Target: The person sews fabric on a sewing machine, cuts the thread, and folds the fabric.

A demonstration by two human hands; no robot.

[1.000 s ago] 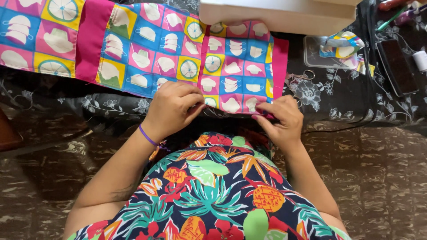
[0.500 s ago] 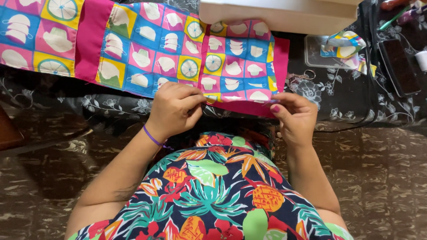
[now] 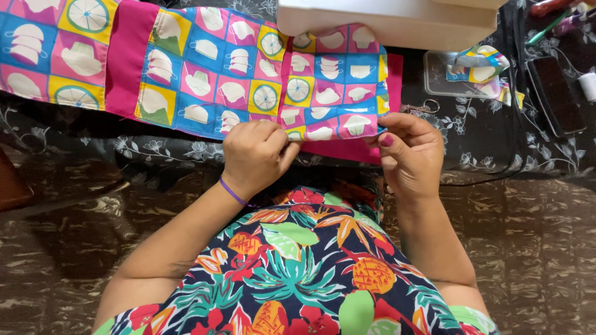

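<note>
Pinching the near hem of the patterned cloth (image 3: 248, 80), left hand (image 3: 254, 155) and right hand (image 3: 410, 152) sit close together; the cloth looks soft, light and limp, best held at this edge.

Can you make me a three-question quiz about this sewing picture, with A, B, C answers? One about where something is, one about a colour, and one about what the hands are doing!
1. Where is the white sewing machine?
A. Above the patchwork cloth, at the top
B. On the floor
C. On the person's lap

2. What colour is the band on the left wrist?
A. Green
B. Purple
C. White

3. What are the left hand and right hand doing?
A. Resting flat, apart from the cloth
B. Holding scissors
C. Pinching the cloth's near edge

Answers: 1 A, the machine sits over the cloth's far edge. 2 B, a thin purple loop circles the wrist. 3 C, both hands' fingers close on the hem.
</note>
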